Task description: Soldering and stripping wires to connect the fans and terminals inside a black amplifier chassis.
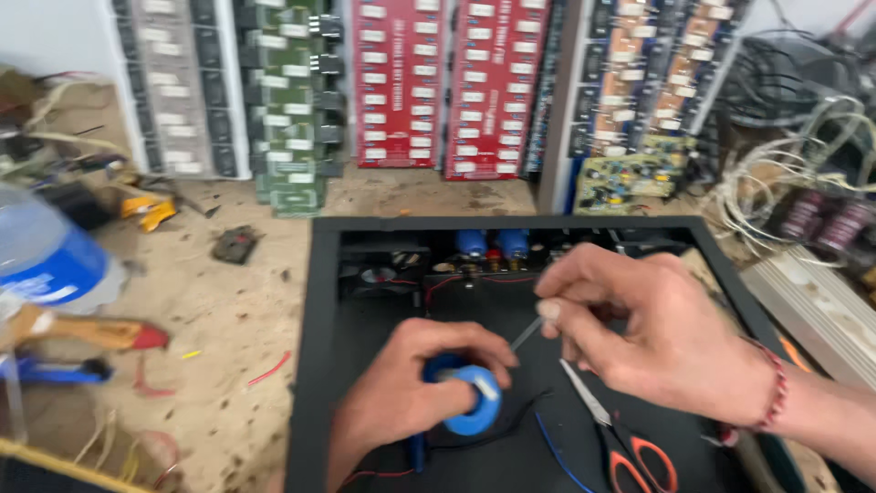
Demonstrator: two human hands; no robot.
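Now we see the left hand (401, 388) with its grip closed on a blue tape roll (473, 399) inside the black case (315, 365); at two o'clock, the right hand (652, 333) pinches the tape's pulled-out strip (526, 334). Scissors (620, 438) lie at four o'clock.

Both arms are bare, with no sleeves in view. The right hand (671, 333) wears a thin red beaded bracelet (776, 383) around its wrist, just behind the palm. The left hand (406, 393) wears nothing: no ring, band or glove.

Dusty workbench (228, 301) bears black chassis (315, 365) (open), bottle (46, 256).
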